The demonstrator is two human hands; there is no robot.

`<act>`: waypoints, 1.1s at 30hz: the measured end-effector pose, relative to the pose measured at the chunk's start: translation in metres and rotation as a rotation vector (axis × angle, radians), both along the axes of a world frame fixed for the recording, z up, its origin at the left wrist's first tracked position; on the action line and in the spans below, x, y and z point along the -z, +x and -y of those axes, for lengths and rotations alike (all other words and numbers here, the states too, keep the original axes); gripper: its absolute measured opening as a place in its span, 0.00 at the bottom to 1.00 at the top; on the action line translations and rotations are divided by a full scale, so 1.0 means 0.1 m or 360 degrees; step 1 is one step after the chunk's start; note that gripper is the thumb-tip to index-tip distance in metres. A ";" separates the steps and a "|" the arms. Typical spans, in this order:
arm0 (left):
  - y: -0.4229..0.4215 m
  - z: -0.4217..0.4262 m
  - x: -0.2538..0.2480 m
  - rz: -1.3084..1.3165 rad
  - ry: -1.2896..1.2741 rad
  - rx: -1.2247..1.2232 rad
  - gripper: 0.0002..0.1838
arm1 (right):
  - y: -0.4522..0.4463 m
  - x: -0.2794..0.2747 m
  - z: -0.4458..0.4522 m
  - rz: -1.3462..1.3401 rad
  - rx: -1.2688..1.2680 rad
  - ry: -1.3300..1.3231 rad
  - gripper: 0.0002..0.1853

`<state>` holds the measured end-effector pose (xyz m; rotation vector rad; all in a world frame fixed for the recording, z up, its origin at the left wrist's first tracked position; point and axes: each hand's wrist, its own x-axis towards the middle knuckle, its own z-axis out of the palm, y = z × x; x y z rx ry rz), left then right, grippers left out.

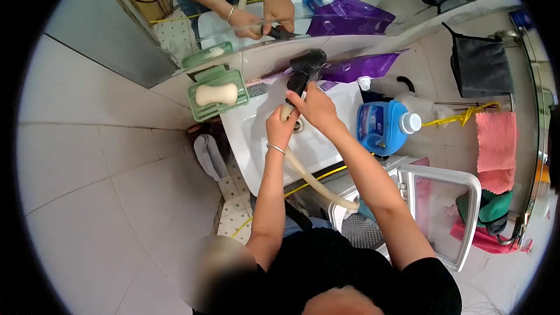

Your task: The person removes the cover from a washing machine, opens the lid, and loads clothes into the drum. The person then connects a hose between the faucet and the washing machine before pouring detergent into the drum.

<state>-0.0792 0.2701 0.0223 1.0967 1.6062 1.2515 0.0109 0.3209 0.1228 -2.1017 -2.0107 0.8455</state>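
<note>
Head view: at left, soap point(216, 94) is kept in a dish point(204, 112), likely so that it drains. By the left hand point(281, 128), the hose point(315, 181) is gripped near its upper end, seemingly to keep it aligned with the tap point(306, 62) over the sink point(251, 135). Around the tap's lower end the right hand point(319, 108) is closed, presumably as a brace. Farther right, a bottle point(382, 128) is stood within reach, and the hose is led down to the open washer point(357, 231)

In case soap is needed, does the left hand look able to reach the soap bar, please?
Probably yes: nothing visible lies between the left hand and the soap bar, uncovered in its green dish, though that hand would first have to release the hose.
</note>
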 end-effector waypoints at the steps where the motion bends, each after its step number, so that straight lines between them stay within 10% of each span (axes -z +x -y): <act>1: -0.01 -0.02 0.03 0.0109 -0.0100 0.0073 0.16 | -0.01 -0.07 0.06 0.0073 -0.0042 0.0147 0.25; 12: -0.05 -0.19 -0.01 0.0647 -0.0345 0.0305 0.15 | -0.05 -0.10 -0.15 -0.0286 -0.0475 0.1248 0.20; 33: -0.03 -0.29 0.01 0.0593 -0.0333 0.0254 0.21 | 0.17 -0.36 0.05 -0.0665 -0.0632 0.0994 0.17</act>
